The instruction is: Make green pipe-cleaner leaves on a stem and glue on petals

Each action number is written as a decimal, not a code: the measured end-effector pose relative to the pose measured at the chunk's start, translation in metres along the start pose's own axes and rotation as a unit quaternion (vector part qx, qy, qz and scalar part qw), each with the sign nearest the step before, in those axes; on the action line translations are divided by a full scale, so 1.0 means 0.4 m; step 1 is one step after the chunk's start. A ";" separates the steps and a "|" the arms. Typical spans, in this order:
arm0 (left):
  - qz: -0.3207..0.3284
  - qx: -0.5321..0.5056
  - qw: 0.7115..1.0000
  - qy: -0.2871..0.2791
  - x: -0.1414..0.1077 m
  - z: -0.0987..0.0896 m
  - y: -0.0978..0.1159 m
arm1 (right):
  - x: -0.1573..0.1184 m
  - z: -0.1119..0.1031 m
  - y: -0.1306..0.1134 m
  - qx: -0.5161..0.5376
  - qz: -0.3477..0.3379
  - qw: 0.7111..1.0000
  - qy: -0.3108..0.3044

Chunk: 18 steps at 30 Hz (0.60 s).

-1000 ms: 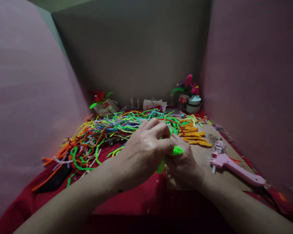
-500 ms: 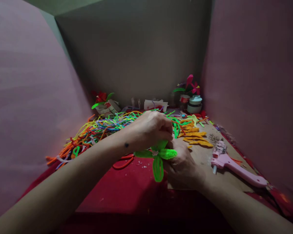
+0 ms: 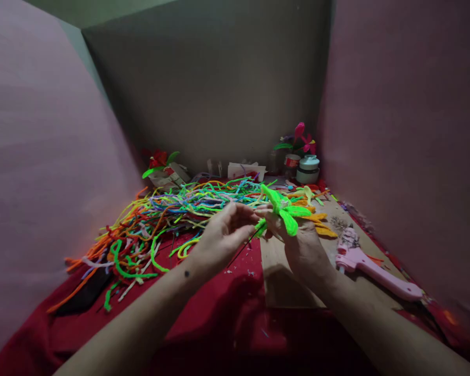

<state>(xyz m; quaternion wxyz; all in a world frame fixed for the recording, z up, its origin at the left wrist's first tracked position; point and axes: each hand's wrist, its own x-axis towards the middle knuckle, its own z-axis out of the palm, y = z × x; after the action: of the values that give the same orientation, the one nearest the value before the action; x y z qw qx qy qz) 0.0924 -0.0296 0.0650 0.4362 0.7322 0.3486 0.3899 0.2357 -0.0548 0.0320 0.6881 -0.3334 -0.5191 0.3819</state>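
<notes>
A bright green pipe-cleaner flower (image 3: 288, 213) is held up in front of me, its looped petals spread and tilted to the right. My right hand (image 3: 303, 250) is closed around its base, fingers behind the petals. Thumb and fingers of my left hand (image 3: 227, 230) pinch the flower's thin dark stem (image 3: 243, 248), which has green fuzzy wrapping near the top and slants down to the left. The fingertips of both hands are close together at the wrapped part. Exactly where the wrapping ends is hidden by the fingers.
A heap of multicoloured pipe cleaners (image 3: 180, 203) spreads across the left and back. Orange petals (image 3: 326, 230) and a pink glue gun (image 3: 376, 269) lie on a brown board (image 3: 290, 287) at right. Jars (image 3: 307, 169) and finished flowers (image 3: 156, 159) stand at the back.
The flower has risen, moved right and turned. My left hand has dropped lower and now pinches the stem, exposing more of the pipe-cleaner heap. The view has shifted slightly.
</notes>
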 end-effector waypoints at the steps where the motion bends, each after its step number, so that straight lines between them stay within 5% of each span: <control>1: 0.024 0.017 1.000 0.000 -0.010 0.017 -0.008 | 0.001 0.001 0.001 0.000 0.001 1.000 0.004; 5: 0.089 0.169 0.980 0.061 -0.025 0.065 -0.043 | -0.005 0.004 0.013 -0.006 0.002 1.000 0.011; 11: 0.297 0.444 0.838 0.108 -0.006 0.059 -0.111 | -0.009 0.009 0.029 -0.061 0.030 0.997 0.027; 14: 0.323 0.418 0.845 0.086 -0.001 0.048 -0.114 | -0.004 0.012 0.037 -0.053 0.024 0.998 0.014; 18: 0.267 0.318 0.907 0.070 -0.002 0.035 -0.092 | 0.000 0.016 0.050 -0.024 0.000 0.999 -0.027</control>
<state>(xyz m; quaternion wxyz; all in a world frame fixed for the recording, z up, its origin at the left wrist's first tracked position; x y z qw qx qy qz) 0.0983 -0.0215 0.0269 0.0337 0.8687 0.2751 0.4104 0.2260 -0.0446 0.0163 0.6656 -0.3392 -0.5466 0.3783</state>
